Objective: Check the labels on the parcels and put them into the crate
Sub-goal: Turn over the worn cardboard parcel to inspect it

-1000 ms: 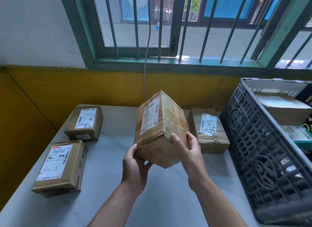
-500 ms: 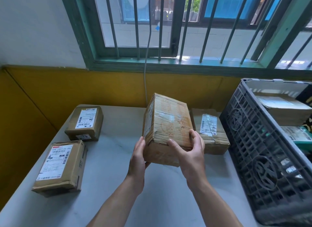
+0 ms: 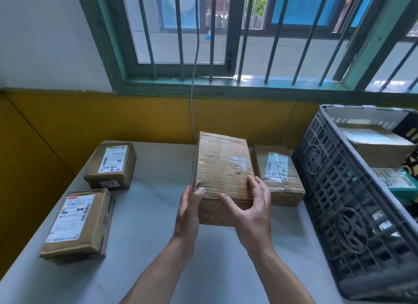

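Currently, the held parcel [image 3: 222, 165] sits at the centre of the frame, between both hands, over the table [image 3: 147, 235]; whether its underside touches the table cannot be told. The left hand [image 3: 187, 215] grips the lower-left corner, thumb curled onto the upper face, fingers out of sight behind the left side; the right hand [image 3: 253, 211] grips the lower-right part, fingers spread and bent on the upper face, thumb on the near face. A two-handed hold at opposite sides suits turning the parcel to bring each face into view; judged so, the label check is in hand, not the transfer. The upper face shows only brown tape and a shiny patch; no label shows on it, so any label lies on a hidden face.

Three more parcels lie label-up on the table: the upper-left parcel [image 3: 110, 165], the lower-left parcel [image 3: 77, 226] and the right parcel [image 3: 277, 174], which is just beside the held one; this lay allows reading without lifting. The crate [image 3: 339, 190] stands at the right of the frame, near the hands, which keeps the transfer short; the frame cuts it off at right and bottom. The crated parcels [image 3: 373, 145] show only in part; their count cannot be told. Label print is too small to read.
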`<action>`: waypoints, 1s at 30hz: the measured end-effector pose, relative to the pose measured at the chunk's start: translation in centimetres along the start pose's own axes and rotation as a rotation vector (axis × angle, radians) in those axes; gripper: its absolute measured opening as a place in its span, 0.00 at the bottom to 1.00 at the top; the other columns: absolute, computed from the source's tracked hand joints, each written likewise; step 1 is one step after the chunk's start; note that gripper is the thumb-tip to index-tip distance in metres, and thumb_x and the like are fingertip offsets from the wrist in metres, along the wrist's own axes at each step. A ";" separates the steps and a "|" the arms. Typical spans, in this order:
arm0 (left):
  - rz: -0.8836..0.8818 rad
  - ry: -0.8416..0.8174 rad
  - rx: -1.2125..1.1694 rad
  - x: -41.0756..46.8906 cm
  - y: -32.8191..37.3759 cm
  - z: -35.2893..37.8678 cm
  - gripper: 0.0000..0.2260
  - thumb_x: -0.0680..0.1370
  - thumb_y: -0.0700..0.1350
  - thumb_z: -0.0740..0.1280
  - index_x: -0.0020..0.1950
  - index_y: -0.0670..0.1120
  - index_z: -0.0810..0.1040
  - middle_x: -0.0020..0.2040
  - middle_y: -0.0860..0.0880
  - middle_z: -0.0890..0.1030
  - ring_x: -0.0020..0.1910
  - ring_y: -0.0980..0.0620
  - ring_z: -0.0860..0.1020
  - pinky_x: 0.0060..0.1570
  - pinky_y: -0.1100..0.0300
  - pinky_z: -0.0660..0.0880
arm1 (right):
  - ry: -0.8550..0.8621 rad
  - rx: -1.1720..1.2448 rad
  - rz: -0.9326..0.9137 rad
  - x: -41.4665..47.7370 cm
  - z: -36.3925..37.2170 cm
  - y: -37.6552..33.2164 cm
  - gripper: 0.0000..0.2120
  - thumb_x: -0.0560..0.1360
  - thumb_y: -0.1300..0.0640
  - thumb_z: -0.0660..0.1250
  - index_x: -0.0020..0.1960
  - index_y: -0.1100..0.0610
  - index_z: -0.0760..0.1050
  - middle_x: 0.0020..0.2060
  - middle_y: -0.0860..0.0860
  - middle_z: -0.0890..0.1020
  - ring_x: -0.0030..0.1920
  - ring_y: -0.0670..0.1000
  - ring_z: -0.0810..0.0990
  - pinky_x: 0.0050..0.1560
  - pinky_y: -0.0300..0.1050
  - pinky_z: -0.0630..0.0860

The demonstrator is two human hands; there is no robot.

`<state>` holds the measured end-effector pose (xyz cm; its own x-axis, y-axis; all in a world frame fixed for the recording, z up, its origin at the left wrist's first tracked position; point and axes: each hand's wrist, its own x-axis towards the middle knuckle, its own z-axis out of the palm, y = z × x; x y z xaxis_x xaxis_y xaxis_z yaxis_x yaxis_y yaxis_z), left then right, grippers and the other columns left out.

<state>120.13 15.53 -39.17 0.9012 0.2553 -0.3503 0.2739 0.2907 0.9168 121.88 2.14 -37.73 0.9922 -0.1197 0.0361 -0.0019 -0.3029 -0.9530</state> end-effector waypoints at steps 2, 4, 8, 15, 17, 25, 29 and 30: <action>0.023 -0.023 -0.001 -0.1 -0.1 0.0 0.47 0.63 0.74 0.71 0.78 0.57 0.67 0.73 0.50 0.76 0.70 0.50 0.76 0.74 0.44 0.70 | -0.008 0.027 0.018 0.0 -0.3 0.0 0.35 0.71 0.51 0.78 0.74 0.47 0.68 0.68 0.37 0.62 0.70 0.38 0.62 0.67 0.32 0.60; 0.043 -0.033 -0.013 -0.1 -0.2 0.0 0.46 0.64 0.80 0.67 0.77 0.58 0.68 0.72 0.51 0.77 0.70 0.50 0.76 0.70 0.49 0.74 | -0.035 0.063 0.042 0.1 -0.7 0.1 0.33 0.72 0.52 0.78 0.74 0.43 0.69 0.70 0.39 0.62 0.69 0.39 0.63 0.67 0.36 0.62; 0.019 0.059 -0.104 -0.1 0.6 0.5 0.33 0.70 0.73 0.67 0.71 0.58 0.72 0.65 0.48 0.82 0.62 0.50 0.81 0.51 0.59 0.79 | -0.101 0.137 0.070 0.4 -1.5 0.1 0.32 0.73 0.54 0.77 0.72 0.40 0.70 0.71 0.42 0.63 0.68 0.41 0.66 0.61 0.32 0.64; -0.022 0.150 -0.114 0.3 0.1 1.0 0.51 0.61 0.66 0.79 0.79 0.57 0.60 0.70 0.46 0.77 0.65 0.45 0.79 0.68 0.47 0.74 | -0.122 0.230 0.139 1.2 -2.6 0.3 0.27 0.71 0.52 0.70 0.69 0.41 0.72 0.74 0.45 0.64 0.68 0.42 0.68 0.67 0.40 0.67; -0.019 0.133 -0.146 0.4 0.2 1.3 0.48 0.61 0.67 0.79 0.76 0.51 0.69 0.65 0.47 0.82 0.63 0.45 0.81 0.68 0.44 0.76 | -0.121 0.209 0.168 1.5 -2.9 0.4 0.31 0.67 0.46 0.64 0.71 0.41 0.71 0.76 0.45 0.62 0.72 0.43 0.65 0.73 0.45 0.65; 0.085 0.156 -0.277 -0.5 0.2 3.9 0.26 0.70 0.50 0.76 0.67 0.56 0.74 0.61 0.49 0.84 0.61 0.47 0.83 0.61 0.49 0.80 | -0.169 0.171 0.164 2.6 -4.4 2.1 0.28 0.78 0.44 0.67 0.76 0.48 0.69 0.77 0.44 0.67 0.76 0.43 0.64 0.78 0.51 0.61; 0.140 0.154 -0.245 -1.2 0.0 5.6 0.29 0.72 0.52 0.77 0.71 0.56 0.72 0.61 0.50 0.84 0.61 0.48 0.82 0.59 0.51 0.81 | -0.173 0.137 0.164 3.1 -5.7 2.0 0.45 0.64 0.25 0.61 0.76 0.45 0.67 0.74 0.43 0.70 0.74 0.45 0.68 0.76 0.53 0.65; 0.148 0.160 -0.253 -1.3 -0.1 5.8 0.30 0.70 0.53 0.77 0.70 0.56 0.72 0.61 0.49 0.84 0.61 0.48 0.82 0.59 0.51 0.81 | -0.177 0.134 0.161 3.2 -5.8 2.0 0.46 0.64 0.24 0.61 0.76 0.45 0.66 0.74 0.43 0.71 0.74 0.45 0.68 0.76 0.53 0.65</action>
<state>120.87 9.77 -37.69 0.8551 0.4480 -0.2608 0.0338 0.4538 0.8904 124.35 -4.35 -37.75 0.9868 0.0144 -0.1611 -0.1566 -0.1639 -0.9740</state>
